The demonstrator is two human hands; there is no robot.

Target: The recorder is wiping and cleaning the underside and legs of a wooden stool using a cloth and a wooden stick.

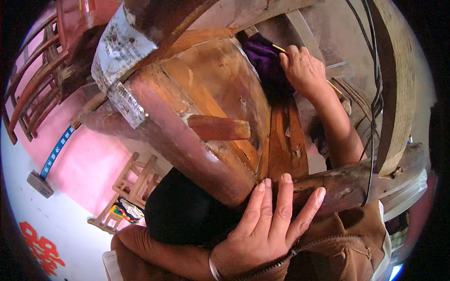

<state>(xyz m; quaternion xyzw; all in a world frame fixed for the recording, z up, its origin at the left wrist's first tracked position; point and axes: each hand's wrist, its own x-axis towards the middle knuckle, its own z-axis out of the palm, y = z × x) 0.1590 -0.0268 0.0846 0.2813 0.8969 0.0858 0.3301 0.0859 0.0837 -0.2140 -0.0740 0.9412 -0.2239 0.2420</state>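
Note:
My left hand [267, 221], with a light bracelet at the wrist, lies with its fingers spread and tips against a dark wooden beam [330, 189] close to my body. It grips nothing. At the upper right, my right hand [304, 68] is closed around a thin yellow stick [278, 48], which shows on both sides of the fist. Beside that hand is dark purple cloth [262, 56], partly in shadow. Between my hands stand worn brown wooden boards [284, 140] and a rounded wooden post [190, 151]. A short wooden peg [219, 128] juts from the frame.
Whitish sheeting [119, 52] wraps a thick beam at the upper left. Dark cables [376, 87] hang by a pale upright timber [397, 87] at right. A blue strap [58, 149] and a small wooden rack [135, 182] with coloured yarn are at left.

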